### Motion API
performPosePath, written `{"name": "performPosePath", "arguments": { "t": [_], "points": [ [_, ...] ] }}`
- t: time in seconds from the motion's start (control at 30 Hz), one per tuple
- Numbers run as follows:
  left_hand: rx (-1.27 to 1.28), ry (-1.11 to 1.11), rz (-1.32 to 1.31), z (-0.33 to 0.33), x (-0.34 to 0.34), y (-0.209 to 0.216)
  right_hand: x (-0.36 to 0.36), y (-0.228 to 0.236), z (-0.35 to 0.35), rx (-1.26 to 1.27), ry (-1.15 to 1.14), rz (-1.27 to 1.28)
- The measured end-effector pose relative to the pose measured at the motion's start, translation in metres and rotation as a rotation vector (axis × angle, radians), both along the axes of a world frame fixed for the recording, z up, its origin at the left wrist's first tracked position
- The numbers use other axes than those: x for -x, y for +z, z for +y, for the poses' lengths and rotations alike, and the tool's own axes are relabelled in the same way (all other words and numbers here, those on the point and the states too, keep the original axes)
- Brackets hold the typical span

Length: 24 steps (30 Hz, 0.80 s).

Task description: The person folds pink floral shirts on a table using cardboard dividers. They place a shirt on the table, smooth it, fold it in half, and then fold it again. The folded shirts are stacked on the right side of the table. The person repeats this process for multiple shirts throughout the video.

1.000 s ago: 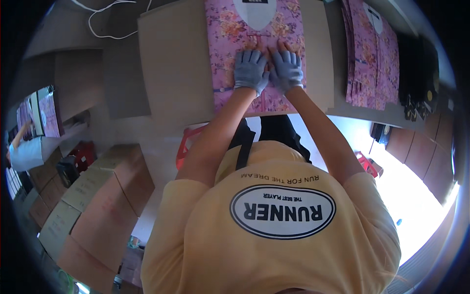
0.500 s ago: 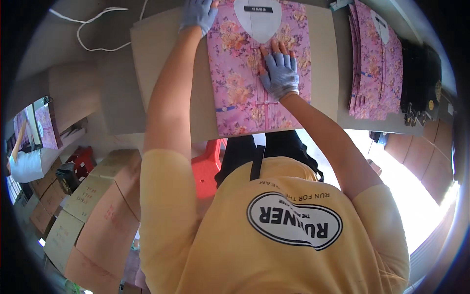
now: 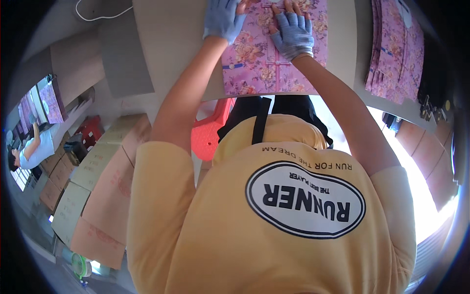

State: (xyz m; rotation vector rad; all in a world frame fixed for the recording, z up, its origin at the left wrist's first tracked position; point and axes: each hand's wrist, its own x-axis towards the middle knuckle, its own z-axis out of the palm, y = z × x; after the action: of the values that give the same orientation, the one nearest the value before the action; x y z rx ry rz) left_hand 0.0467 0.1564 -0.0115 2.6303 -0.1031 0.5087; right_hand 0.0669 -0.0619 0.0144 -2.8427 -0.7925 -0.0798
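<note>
A pink flower-patterned piece (image 3: 254, 68), flat and made like a folded shirt, lies on a wide beige board (image 3: 181, 34) at the table's near edge. I cannot tell whether it is cloth or printed sheet. My left hand (image 3: 223, 22), in a light blue fingerless glove, rests at its left edge, with the fingertips partly cut off by the top of the picture. On its upper right part my right hand (image 3: 293, 36) lies flat, gloved the same way, fingers spread. Neither hand grips anything. Most of its pale neck area is out of view.
To the right stands a pile of similar pink pieces (image 3: 396, 59), beside black items with metal fittings (image 3: 433, 105). A red plastic stool (image 3: 205, 137) is below the table. Cartons (image 3: 105, 196) fill the left side. Another person (image 3: 36, 149) works at far left. A white cable (image 3: 103, 18) lies at upper left.
The view has shifted, so the table sits higher in the picture. My left hand has come nearer my right hand along the piece's left side. My right hand stays flat on the piece.
</note>
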Motion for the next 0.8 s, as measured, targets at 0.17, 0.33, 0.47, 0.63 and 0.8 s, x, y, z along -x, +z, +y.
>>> {"name": "performPosePath", "arguments": {
  "t": [0.17, 0.33, 0.47, 0.63, 0.8],
  "points": [
    [0.776, 0.138, -0.025, -0.025, 0.079, 0.005, -0.001, -0.007, -0.004, 0.005, 0.000, -0.031],
    [1.889, 0.677, 0.181, -0.047, 0.147, 0.023, -0.001, -0.001, -0.001, 0.005, 0.000, -0.049],
    [1.761, 0.574, 0.606, -0.028, 0.177, -0.008, 0.001, -0.004, 0.001, 0.019, -0.005, -0.105],
    [1.401, 0.608, 0.619, -0.037, 0.163, 0.014, 0.001, -0.015, -0.004, -0.076, 0.065, -0.177],
    [1.190, 0.455, 0.679, -0.036, 0.164, 0.012, 0.000, -0.013, -0.003, -0.026, 0.052, -0.183]
  ]
}}
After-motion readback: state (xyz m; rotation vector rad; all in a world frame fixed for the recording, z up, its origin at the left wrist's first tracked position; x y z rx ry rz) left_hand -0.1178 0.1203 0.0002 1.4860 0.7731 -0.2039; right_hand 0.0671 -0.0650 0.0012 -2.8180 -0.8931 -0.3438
